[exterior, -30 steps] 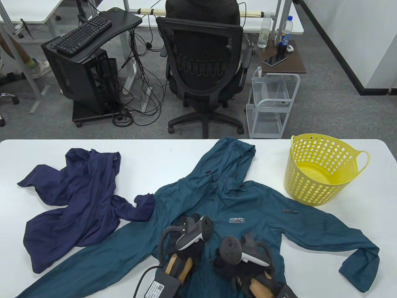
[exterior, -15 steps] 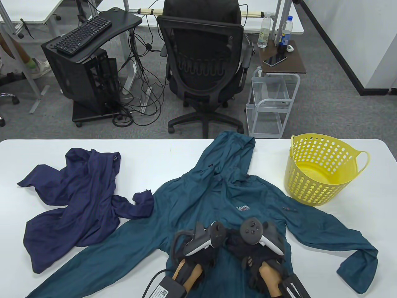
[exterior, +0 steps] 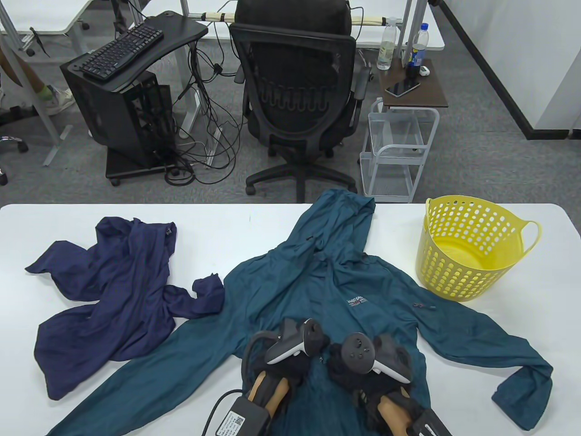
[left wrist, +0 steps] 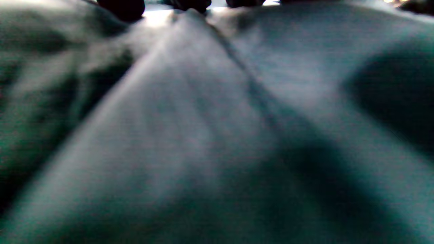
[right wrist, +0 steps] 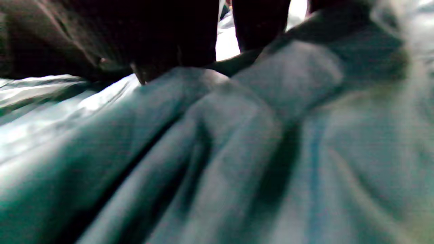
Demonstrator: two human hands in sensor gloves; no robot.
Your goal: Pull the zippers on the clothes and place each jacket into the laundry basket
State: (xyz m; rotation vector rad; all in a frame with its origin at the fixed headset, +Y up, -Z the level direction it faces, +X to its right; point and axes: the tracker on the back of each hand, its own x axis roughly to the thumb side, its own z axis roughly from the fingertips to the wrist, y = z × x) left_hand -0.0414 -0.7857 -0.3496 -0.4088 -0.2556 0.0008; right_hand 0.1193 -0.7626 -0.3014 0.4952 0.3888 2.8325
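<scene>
A teal hooded jacket (exterior: 317, 281) lies spread face up across the middle of the white table (exterior: 227, 222), its hood (exterior: 345, 213) reaching the far edge. Both gloved hands sit close together on its lower front. My left hand (exterior: 297, 363) has its fingertips (left wrist: 122, 6) at a raised fold of teal cloth (left wrist: 203, 101). My right hand (exterior: 352, 370) digs its fingers (right wrist: 169, 40) into bunched teal cloth (right wrist: 237, 135). The trackers hide most of both hands from above. A navy jacket (exterior: 118, 290) lies crumpled at the left. The yellow perforated laundry basket (exterior: 458, 272) stands at the right.
Beyond the table's far edge stand a black office chair (exterior: 299, 113) and a white wire cart (exterior: 395, 150). A black box with a cable (exterior: 240, 415) hangs at my left wrist near the front edge. The teal sleeves (exterior: 499, 354) stretch out to both sides.
The teal jacket has slid away from me, its hood now reaching past the far edge. Both hands moved forward and closer together, then drew back slightly.
</scene>
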